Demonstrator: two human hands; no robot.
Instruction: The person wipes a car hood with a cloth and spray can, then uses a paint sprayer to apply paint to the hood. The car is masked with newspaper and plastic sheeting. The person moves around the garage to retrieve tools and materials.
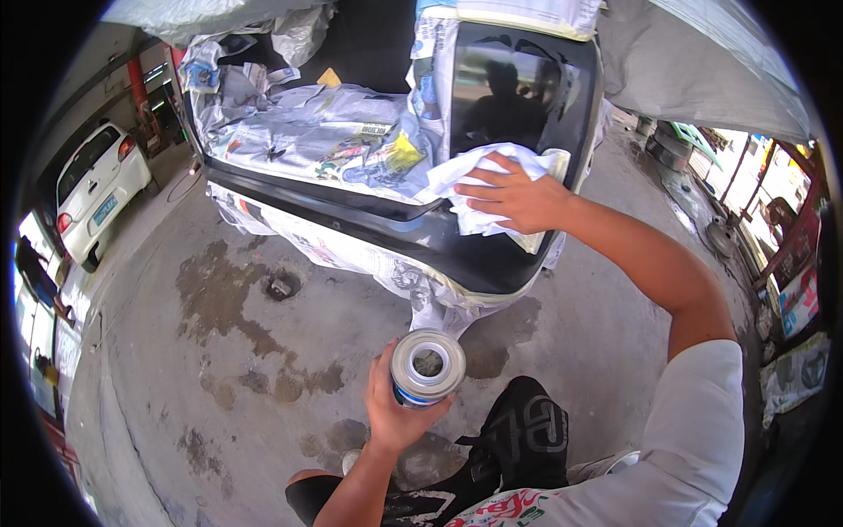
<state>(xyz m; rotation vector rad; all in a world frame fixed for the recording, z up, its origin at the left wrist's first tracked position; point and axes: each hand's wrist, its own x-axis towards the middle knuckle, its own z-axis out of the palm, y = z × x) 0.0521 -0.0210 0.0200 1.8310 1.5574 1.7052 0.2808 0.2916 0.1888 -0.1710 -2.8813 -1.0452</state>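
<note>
The left hand curls its grip round a cylindrical metal can; the right hand lies spread over crumpled cloth.

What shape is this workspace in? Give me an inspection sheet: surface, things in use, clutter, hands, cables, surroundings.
Surface: concrete floor with dark stains and a small round recess.
Things in use: white cloth on a black panel bordered by newspaper masking; open-topped metal can.
Clutter: stacked wheel-like rounds at right.
Hands: right hand spread on the cloth; left hand grips the can.
Cables: one thin cord or hose, which one unclear, at left.
Surroundings: white car and another person at left; grey sheeting upper right.
</note>
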